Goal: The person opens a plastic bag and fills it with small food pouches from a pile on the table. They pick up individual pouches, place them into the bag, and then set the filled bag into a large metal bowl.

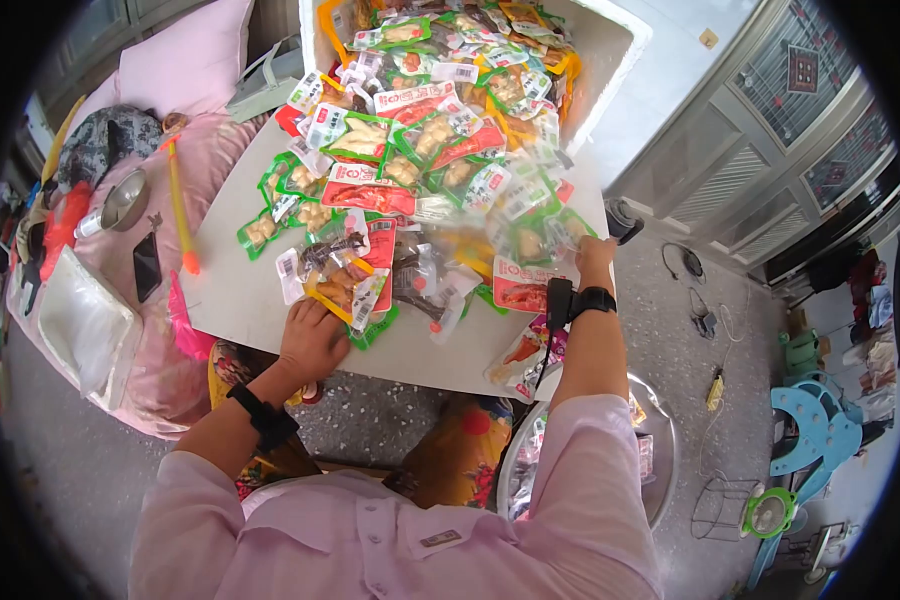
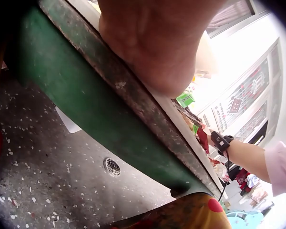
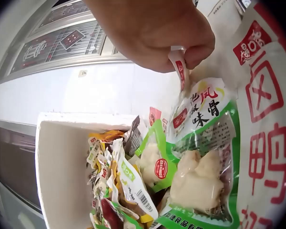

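Observation:
Plastic snack packets (image 1: 435,140) lie heaped across the table. In the head view my left hand (image 1: 313,338) is at the near edge, fingers bent at the bottom of a yellow-edged snack packet (image 1: 342,285) that lies among overlapping packets. The left wrist view shows the back of that hand (image 2: 150,45); its fingertips are hidden. My right hand (image 1: 596,254) is at the table's right side. Up close, the right hand (image 3: 157,33) pinches the white corner of a snack packet (image 3: 180,71) between thumb and finger. A green-edged packet (image 3: 200,181) with pale pieces hangs close below.
A white foam box (image 1: 610,50) full of packets stands at the table's far end. Beside my right leg is a round metal basin (image 1: 660,470) with packets inside. A pink-covered bed (image 1: 220,150) holding a metal bowl (image 1: 126,200) and a phone (image 1: 147,267) is on the left.

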The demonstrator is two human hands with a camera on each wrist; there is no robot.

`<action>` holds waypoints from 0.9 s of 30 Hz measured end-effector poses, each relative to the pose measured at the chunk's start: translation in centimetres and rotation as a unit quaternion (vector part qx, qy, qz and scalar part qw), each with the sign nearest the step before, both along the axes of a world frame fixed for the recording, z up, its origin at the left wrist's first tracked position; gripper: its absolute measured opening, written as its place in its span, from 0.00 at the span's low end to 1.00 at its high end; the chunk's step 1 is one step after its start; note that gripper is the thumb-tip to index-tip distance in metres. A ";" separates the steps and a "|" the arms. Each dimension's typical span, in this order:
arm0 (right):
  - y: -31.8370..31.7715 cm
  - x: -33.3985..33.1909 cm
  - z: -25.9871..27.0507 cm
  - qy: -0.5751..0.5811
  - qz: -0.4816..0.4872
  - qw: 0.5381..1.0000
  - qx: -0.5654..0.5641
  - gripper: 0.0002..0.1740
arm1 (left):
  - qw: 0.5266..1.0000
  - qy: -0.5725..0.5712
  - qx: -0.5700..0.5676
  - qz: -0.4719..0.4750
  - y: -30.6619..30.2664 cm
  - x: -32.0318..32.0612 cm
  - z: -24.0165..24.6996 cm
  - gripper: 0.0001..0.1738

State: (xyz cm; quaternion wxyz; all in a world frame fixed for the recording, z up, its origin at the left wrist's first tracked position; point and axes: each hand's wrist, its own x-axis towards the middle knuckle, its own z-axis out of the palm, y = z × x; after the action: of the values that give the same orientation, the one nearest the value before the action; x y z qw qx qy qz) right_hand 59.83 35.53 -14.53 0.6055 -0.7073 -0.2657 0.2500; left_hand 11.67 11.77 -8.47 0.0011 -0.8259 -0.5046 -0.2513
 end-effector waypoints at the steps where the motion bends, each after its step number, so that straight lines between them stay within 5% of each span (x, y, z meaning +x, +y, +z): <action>1: -0.3 -0.2 0.4 0.041 -0.019 0.999 0.029 0.21 | 1.000 0.004 0.002 0.002 0.0 0.0 0.1 0.18; 5: -6.0 -2.7 7.6 0.186 0.073 0.976 0.090 0.10 | 1.000 0.008 0.002 0.006 -0.1 0.1 0.1 0.18; 11: -10.7 -1.8 11.1 0.306 0.182 0.919 0.167 0.11 | 1.000 0.004 -0.007 0.012 -0.3 -0.1 -0.6 0.19; 23: -20.0 -5.0 12.0 0.302 0.279 0.899 0.149 0.19 | 1.000 0.011 -0.017 0.015 -0.2 -0.8 -1.9 0.19; 27: -22.3 -8.0 14.6 0.269 0.311 0.905 0.110 0.18 | 0.994 0.029 -0.098 0.027 -0.4 -1.3 0.5 0.17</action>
State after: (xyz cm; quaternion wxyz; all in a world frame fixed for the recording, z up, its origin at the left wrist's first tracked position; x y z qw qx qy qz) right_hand 51.78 13.23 0.10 0.6196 -0.4239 -0.3248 0.5753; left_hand 10.32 11.36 -8.01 -0.0589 -0.8152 -0.5486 -0.1764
